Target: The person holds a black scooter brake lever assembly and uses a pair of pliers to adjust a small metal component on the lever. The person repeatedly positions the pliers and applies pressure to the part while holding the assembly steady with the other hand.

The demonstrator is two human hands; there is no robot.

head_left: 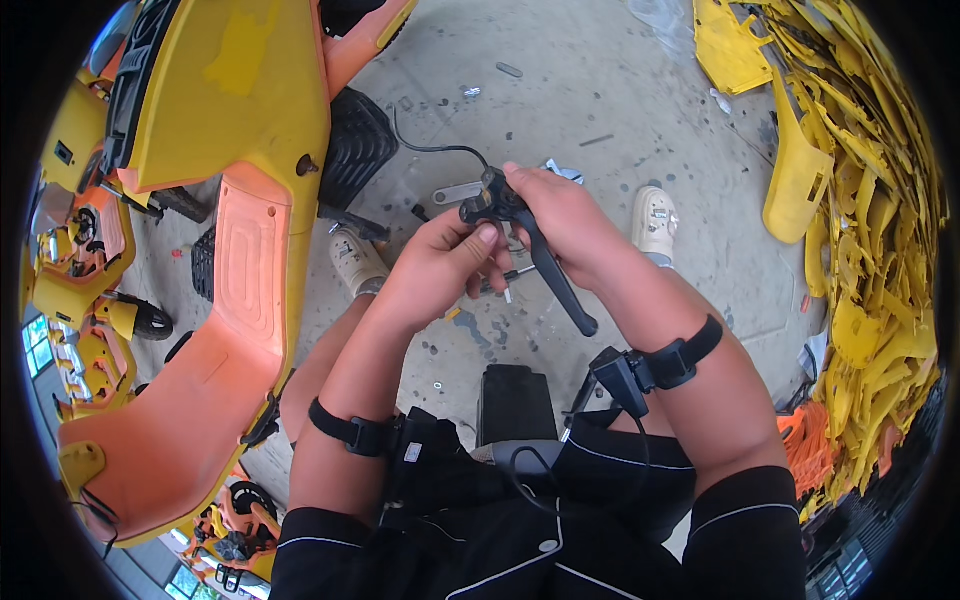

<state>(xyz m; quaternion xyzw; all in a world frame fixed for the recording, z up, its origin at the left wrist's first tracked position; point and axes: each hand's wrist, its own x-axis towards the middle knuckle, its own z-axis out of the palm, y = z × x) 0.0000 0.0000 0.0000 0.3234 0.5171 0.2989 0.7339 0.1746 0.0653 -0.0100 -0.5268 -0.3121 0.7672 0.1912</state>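
Observation:
A black brake lever (560,280) is up in front of me, its blade slanting down to the right and its clamp end pointing left. My right hand (560,205) is closed around the lever's mount. With thumb and fingers pinched together, my left hand (450,255) grips the clamp end from below. A thin black cable (440,148) runs from the mount and curves away to the left. Below my left fingers a small white stick-like piece (508,295) pokes out; whether they hold it is hidden. A grey metal spanner (458,193) shows just behind the lever.
A yellow and orange scooter body (310,190) stands close on my left, with more scooters (100,330) beyond. Yellow plastic panels (870,200) are piled high at the right, near an orange crate-like heap (808,445). Small scraps litter the concrete floor (560,110).

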